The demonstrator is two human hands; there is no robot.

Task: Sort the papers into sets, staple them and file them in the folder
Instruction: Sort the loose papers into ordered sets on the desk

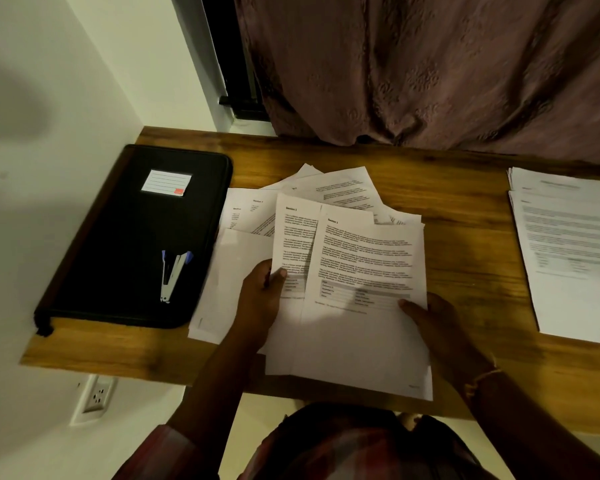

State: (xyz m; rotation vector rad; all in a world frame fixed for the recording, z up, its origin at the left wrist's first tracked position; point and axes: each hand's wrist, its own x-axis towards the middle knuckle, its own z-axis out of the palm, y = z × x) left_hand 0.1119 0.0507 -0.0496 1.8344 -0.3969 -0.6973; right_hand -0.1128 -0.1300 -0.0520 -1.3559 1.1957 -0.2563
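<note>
Sheets (329,258) held over near edge of desk (465,271): left hand (260,301) pinches left sheet (293,237), right hand (430,323) grips right sheet (361,341) by its side; loose pile (343,188) behind, folder (125,244) and stapler (172,275) left of hands.

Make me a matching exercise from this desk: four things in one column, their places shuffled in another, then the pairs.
Things: 1 stapler; 2 folder; 3 neat paper stack; 4 sheet with a table
Places: A right end of the desk; B gripped by the right hand; C on the folder; D left end of the desk, closed
Pairs: 1-C; 2-D; 3-A; 4-B
</note>
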